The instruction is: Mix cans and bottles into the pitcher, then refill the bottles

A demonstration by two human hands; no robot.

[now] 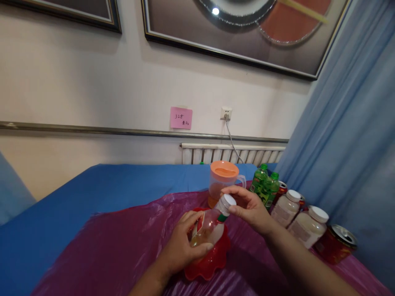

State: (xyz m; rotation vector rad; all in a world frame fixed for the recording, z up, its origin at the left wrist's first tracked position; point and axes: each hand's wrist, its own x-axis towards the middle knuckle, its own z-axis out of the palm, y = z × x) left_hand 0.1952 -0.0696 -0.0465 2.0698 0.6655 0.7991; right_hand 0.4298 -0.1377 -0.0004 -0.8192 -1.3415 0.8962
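My left hand (182,242) is wrapped round the body of a clear bottle (212,224) that has a red label, a green band at the neck and some yellowish liquid low inside. The bottle leans with its top toward the right. At its white cap (228,201), my right hand (247,205) has thumb and fingers closed round the sides. Below the bottle sits a red scalloped dish (210,263), partly hidden by the bottle and my left hand. Just behind stands a clear pitcher (215,187) with an orange lid and amber liquid.
Purple plastic sheeting (123,238) covers part of a blue-draped table (129,176). On the right stand green bottles (265,185), white-capped jars (308,226) and a red can (336,244). A blue curtain (348,123) hangs beside them. A cord (231,139) runs down from a wall socket.
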